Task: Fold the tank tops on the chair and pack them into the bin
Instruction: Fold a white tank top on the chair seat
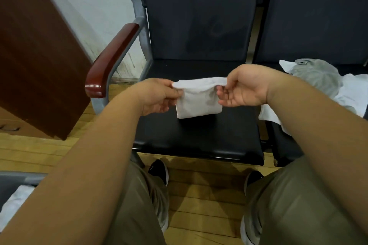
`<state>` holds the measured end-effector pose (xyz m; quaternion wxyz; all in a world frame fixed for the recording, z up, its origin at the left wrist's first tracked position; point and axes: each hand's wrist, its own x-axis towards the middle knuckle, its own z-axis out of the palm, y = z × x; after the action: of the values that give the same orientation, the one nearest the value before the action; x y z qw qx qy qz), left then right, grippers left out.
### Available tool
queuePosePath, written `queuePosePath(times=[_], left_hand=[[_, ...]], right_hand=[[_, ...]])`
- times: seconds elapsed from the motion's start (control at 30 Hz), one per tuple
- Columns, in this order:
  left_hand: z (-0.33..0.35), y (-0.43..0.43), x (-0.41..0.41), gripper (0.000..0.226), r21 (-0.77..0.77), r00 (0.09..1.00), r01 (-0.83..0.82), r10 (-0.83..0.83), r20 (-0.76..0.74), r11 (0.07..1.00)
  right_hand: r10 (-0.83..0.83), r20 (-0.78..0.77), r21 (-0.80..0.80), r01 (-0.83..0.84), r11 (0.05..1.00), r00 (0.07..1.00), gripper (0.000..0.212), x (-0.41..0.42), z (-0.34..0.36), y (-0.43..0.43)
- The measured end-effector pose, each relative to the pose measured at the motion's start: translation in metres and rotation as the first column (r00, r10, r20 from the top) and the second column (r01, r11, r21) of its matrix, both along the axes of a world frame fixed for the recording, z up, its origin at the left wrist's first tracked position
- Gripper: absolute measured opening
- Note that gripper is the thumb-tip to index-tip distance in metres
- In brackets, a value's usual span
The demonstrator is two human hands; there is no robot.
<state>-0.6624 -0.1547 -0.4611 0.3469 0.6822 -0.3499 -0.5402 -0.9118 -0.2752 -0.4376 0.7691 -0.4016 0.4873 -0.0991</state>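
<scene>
Step in hand: the folding looks nearly finished; a white tank top (199,103) is already down to a small, thick square, held up for a last tidy or for carrying off.
Left hand (159,96): thumb and curled fingers (176,94) pinch the square's upper left corner.
Right hand (246,87): thumb and forefinger pinch the upper right corner; the other fingers (224,103) hang loosely spread below, beside the cloth's right edge.
Cloth and fingers: the top edge stretches between the two pinches and sags a little in the middle; the rest hangs below both grips.
Where it is: over the middle of the black chair seat (199,137); whether its lower edge touches the seat or hangs just above it, I cannot tell.
Still to fold: a loose pile (316,77) of grey and white cloth lies on the next seat (288,145), to the right.
Bin: a grey-rimmed container (22,175) at the lower left, with white cloth inside, is probably it; little of it shows.
Next move: likely to carry the square left and down to that container; both grips should hold firm so the layers do not slip open, and it should be laid flat.
Risk: a corner pinch alone may let the inner folds drop out.
</scene>
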Motion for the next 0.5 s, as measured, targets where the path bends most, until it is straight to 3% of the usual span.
queuePosePath(times=[0.1, 0.23, 0.37, 0.5], left_hand=[[-0.004, -0.019, 0.004, 0.02, -0.02, 0.977, -0.175, 0.177, 0.123, 0.984], [-0.017, -0.049, 0.01, 0.032, -0.008, 0.955, -0.221, 0.218, 0.202, 0.975], [-0.037, -0.079, 0.02, 0.043, 0.009, 0.949, -0.264, 0.258, 0.181, 0.965], [-0.06, -0.107, 0.025, 0.044, 0.023, 0.933, -0.312, 0.301, 0.199, 0.95]], right_hand=[[0.033, -0.124, -0.161, -0.053, 0.985, 0.992, 0.03, 0.014, -0.013, -0.014], [0.04, -0.315, -0.328, -0.148, 0.933, 0.948, 0.023, 0.035, -0.028, -0.033], [-0.047, -0.454, -0.518, -0.221, 0.827, 0.89, 0.023, 0.056, -0.043, -0.055], [-0.038, -0.517, -0.561, -0.305, 0.77, 0.855, 0.033, 0.075, -0.06, -0.07]])
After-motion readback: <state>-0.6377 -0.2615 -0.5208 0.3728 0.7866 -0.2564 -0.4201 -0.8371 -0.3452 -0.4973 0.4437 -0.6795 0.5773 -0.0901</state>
